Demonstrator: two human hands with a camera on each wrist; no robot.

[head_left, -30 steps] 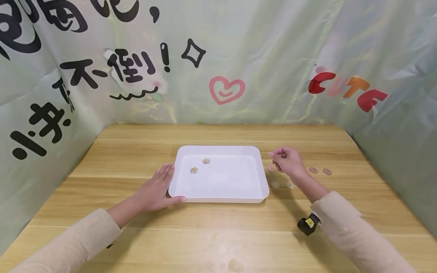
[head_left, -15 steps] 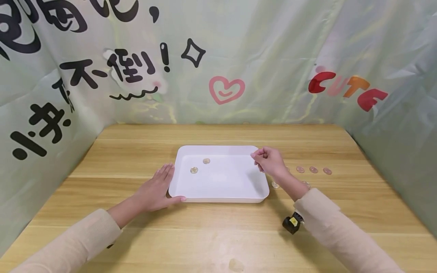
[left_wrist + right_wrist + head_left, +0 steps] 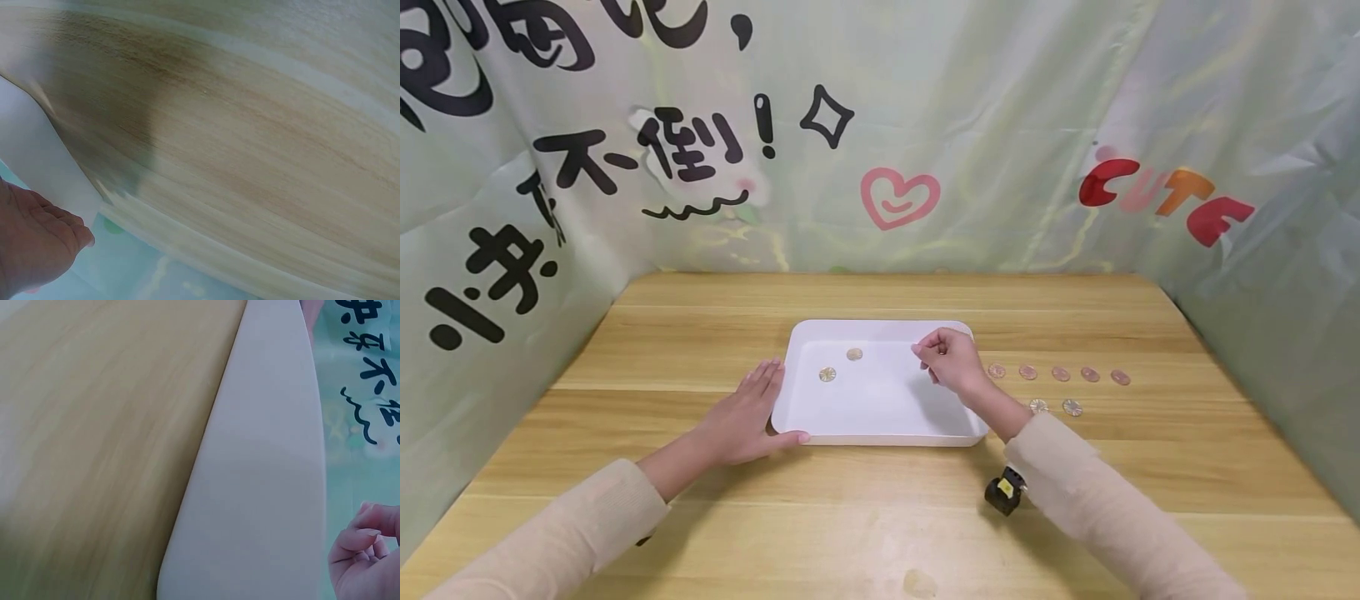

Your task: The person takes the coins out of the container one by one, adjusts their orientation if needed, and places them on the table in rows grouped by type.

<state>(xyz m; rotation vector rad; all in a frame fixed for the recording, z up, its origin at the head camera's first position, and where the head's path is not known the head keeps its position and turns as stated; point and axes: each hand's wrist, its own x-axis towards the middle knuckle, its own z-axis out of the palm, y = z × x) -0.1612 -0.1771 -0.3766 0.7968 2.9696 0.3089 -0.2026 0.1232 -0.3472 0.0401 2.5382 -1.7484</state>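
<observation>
A white rectangular tray [image 3: 880,417] lies on the wooden table, with two coins inside, one coin [image 3: 827,374] nearer and one coin [image 3: 854,354] behind it. My left hand [image 3: 741,421] rests against the tray's left side, fingers straight, thumb along the front left corner. In the left wrist view this hand [image 3: 44,240] is beside the white tray wall [image 3: 44,144]. Above the tray's right half is my right hand [image 3: 951,360], thumb and forefinger pinched on a coin that the fingers hide. The right wrist view shows the curled hand [image 3: 369,556] beyond the tray wall [image 3: 250,456].
Right of the tray, a back row of several reddish coins [image 3: 1060,374] lies on the table [image 3: 880,517]. Nearer are a pale coin [image 3: 1038,406] and another coin [image 3: 1072,407]. A printed curtain [image 3: 1000,167] closes off the back and sides.
My right hand has moved left from over the coins beside the tray to above the tray's right half, fingers still pinched. The left hand and the two coins in the tray stay put.
</observation>
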